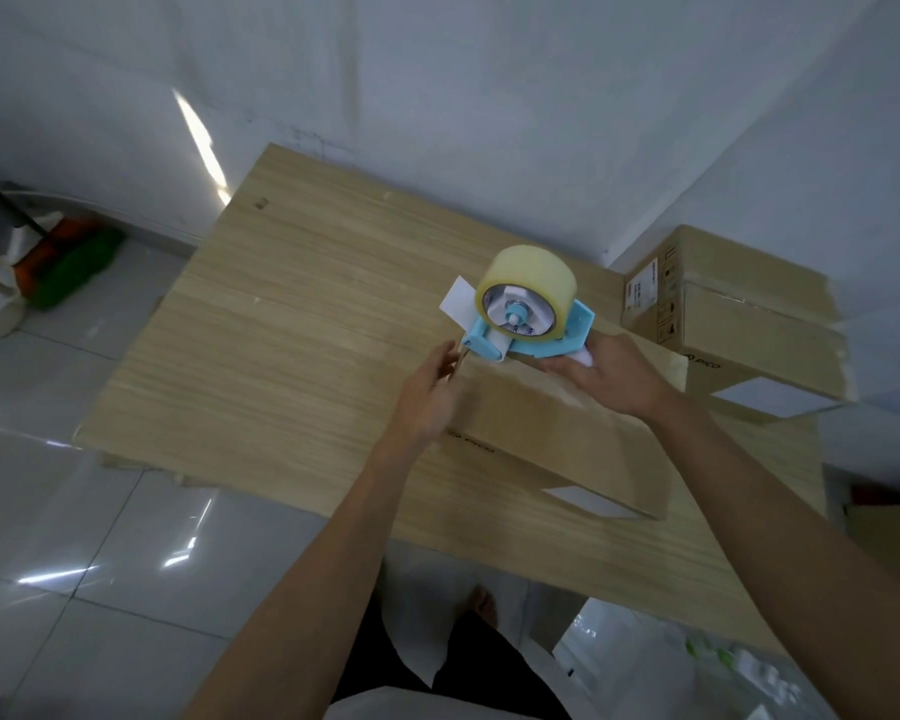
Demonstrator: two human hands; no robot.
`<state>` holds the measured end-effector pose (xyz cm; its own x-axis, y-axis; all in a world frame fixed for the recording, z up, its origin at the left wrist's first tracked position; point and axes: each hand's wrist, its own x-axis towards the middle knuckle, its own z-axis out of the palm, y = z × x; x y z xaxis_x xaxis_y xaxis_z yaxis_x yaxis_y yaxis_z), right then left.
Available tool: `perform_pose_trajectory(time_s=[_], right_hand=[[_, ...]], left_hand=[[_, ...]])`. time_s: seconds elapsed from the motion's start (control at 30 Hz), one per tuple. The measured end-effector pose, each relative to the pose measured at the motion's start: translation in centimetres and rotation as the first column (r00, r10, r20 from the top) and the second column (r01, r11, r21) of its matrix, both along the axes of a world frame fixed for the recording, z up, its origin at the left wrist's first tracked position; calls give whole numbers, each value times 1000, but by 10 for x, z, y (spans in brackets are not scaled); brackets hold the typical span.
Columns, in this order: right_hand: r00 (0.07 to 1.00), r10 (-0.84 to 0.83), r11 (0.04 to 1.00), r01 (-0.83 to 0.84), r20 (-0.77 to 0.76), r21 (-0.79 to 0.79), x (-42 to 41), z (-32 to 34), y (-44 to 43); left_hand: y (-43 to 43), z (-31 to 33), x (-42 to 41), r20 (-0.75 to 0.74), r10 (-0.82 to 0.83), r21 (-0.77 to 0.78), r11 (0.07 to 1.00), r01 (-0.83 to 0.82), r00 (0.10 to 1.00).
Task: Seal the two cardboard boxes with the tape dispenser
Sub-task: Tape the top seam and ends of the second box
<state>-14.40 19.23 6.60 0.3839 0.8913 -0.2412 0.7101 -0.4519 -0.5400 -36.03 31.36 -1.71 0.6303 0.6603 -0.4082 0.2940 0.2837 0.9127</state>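
Wooden table (pixel 281 330) bears near box (pixel 552 433), left fingers (pixel 437 362) flat on it, right fingers (pixel 565 366) gripping tape dispenser (pixel 531 317); second box (pixel 749 324) beside.

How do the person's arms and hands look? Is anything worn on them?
The left hand and the right hand are bare: no gloves, no rings visible, though the left one is blurred. Both forearms are uncovered to the frame's edge, without sleeves, watch or bracelet.

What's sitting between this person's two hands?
In the head view, the blue tape dispenser rests on the near cardboard box between them; the right hand grips its handle, the left hand is at the box's edge beside its roller.
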Motion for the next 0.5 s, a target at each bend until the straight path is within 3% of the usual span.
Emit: perform_pose_trajectory(time_s=[0.07,0.2,0.37,0.5], right_hand=[[1000,21,1000,-21,17,10,0,0,2],[998,55,997,-57,43,53,5,-2,3],[994,81,992,-88,73,93,14,-8,1],[978,92,992,-106,185,70,29,-22,-19]], left_hand=[[-19,9,4,-128,-100,137,984,118,987],[-42,14,22,-408,-7,310,940,145,913],[-45,11,27,-463,89,448,882,146,882],[-47,8,31,-515,156,467,876,123,843]])
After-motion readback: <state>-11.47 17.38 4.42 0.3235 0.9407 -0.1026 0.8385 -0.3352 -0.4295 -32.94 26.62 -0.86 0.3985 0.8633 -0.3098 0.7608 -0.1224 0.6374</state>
